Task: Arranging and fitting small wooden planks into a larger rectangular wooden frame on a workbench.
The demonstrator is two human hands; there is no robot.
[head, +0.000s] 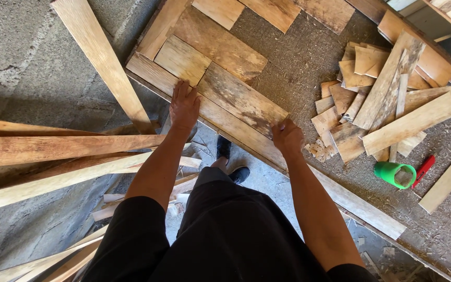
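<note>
My left hand [184, 106] lies flat with fingers spread on a long edge board [225, 119] at the near side of a workbench. My right hand [287, 137] is curled over the lower end of a weathered, dark-stained plank [241, 97] that lies diagonally on the bench. A paler short plank [182, 59] butts against it on the left, and a wider brown plank [220, 43] lies beyond both. All these boards lie side by side at the same slant.
A heap of short wood offcuts [387, 99] sits on the sawdust-covered bench at right. A green cup [395, 174] and a red tool [424, 169] lie near it. Long boards [53, 149] lean at left over a concrete floor [22, 62]. My black shoes [230, 162] stand below.
</note>
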